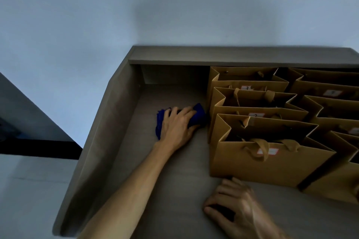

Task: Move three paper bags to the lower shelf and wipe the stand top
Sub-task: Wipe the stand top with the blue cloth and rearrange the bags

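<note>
My left hand (177, 127) presses a blue cloth (198, 115) flat on the grey-brown stand top (147, 161), just left of the bags. Three brown paper bags stand in a row front to back: the nearest (252, 163), the middle one (248, 109) and the far one (240, 83), each with a small white label and brown handles. My right hand (233, 209) rests on the surface in front of the nearest bag, fingers curled, holding nothing that I can see.
More brown paper bags (330, 106) fill the right side of the stand. A raised side wall (101, 132) borders the left and a narrow ledge (233, 55) runs along the back. A pale wall (174, 6) rises behind.
</note>
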{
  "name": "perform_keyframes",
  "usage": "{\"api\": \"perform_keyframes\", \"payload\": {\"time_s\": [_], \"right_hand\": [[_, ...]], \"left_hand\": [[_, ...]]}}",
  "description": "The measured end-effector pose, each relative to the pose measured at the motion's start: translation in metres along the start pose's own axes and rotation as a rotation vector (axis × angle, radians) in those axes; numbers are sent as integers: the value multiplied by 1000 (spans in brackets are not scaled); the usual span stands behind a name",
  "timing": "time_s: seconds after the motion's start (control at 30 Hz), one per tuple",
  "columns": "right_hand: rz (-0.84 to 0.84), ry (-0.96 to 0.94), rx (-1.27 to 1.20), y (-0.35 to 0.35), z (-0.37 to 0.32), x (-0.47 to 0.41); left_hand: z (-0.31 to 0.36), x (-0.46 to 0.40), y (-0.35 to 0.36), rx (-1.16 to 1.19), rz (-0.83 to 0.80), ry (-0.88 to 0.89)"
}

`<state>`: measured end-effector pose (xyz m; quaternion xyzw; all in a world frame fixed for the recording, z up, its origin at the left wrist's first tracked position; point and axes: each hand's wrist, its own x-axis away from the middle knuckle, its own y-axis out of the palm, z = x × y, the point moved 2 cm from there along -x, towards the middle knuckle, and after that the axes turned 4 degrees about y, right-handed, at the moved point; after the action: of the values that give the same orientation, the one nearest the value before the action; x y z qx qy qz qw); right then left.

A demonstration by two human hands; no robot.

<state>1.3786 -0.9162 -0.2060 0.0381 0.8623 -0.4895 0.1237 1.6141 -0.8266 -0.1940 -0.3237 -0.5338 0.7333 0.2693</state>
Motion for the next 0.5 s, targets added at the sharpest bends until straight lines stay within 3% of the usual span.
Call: {"api": "perform_keyframes", "payload": {"time_s": [0.27, 0.5], "right_hand": [[-67, -56, 139, 13, 20, -5], [-11, -6, -49, 1, 6, -4]], "left_hand": [[25, 96, 2, -1, -30, 22], [8, 35, 2, -11, -17, 31]]}}
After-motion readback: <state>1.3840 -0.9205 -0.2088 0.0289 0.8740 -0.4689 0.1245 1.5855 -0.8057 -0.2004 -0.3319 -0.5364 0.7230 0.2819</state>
